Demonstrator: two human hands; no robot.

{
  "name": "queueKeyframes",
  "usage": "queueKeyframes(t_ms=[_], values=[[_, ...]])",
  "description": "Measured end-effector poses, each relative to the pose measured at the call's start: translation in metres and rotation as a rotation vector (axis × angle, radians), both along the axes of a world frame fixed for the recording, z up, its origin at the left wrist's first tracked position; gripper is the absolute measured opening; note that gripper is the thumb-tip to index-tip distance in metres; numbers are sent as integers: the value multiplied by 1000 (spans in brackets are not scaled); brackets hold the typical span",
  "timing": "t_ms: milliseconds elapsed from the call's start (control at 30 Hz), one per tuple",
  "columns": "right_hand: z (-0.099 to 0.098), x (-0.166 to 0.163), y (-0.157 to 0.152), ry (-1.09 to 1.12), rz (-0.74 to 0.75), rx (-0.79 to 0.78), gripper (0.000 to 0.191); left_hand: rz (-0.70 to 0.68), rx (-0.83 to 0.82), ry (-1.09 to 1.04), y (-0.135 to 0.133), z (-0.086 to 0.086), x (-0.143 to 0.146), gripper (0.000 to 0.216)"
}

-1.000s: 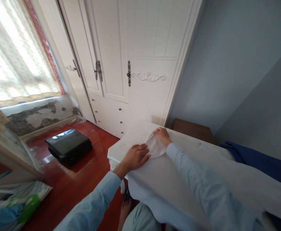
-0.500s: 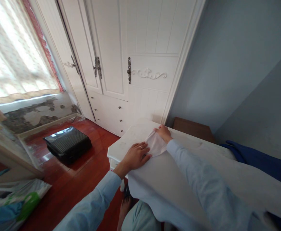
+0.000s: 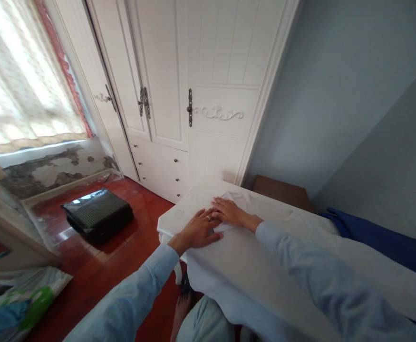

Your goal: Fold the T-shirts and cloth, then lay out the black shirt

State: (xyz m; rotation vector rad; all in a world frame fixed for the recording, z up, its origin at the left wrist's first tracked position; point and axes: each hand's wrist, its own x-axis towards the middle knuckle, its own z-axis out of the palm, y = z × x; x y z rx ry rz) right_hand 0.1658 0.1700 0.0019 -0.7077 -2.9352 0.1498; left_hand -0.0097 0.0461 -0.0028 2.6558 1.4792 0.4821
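A white cloth (image 3: 250,256) lies spread over a white table (image 3: 174,219) and hangs over its near edge. My left hand (image 3: 197,231) lies flat on the cloth's left edge, fingers stretched out, a ring on one finger. My right hand (image 3: 229,212) rests flat on a folded-over corner of the cloth right beside the left hand, fingertips almost touching it. Both arms wear light blue sleeves.
A white wardrobe (image 3: 179,95) with drawers stands behind the table. A black suitcase (image 3: 97,214) lies on the red wooden floor at left. A plastic bag (image 3: 18,299) sits at lower left. A brown stool (image 3: 282,191) and blue fabric (image 3: 379,240) are at right.
My right hand has brought the lifted cloth corner down and leftward and now presses it flat next to the left hand. The left hand has stayed in place.
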Motion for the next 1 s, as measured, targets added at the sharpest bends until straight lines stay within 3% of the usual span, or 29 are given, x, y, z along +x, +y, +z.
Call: queueKeyframes(t_ms=[100,567,833,933,1000], values=[[-5,0,8,-6,-89,-25,61,3,-20,40,1,-1,-2,62],[-8,6,44,-100,-223,-10,73,6,-88,79,0,3,-1,65],[-2,1,47,-133,-242,40,73,-79,91,-134,-12,4,0,34],[8,0,40,-77,-282,91,69,-8,176,-223,-19,3,-1,32],[17,4,36,-10,-389,107,62,74,189,-251,-22,2,-2,37]])
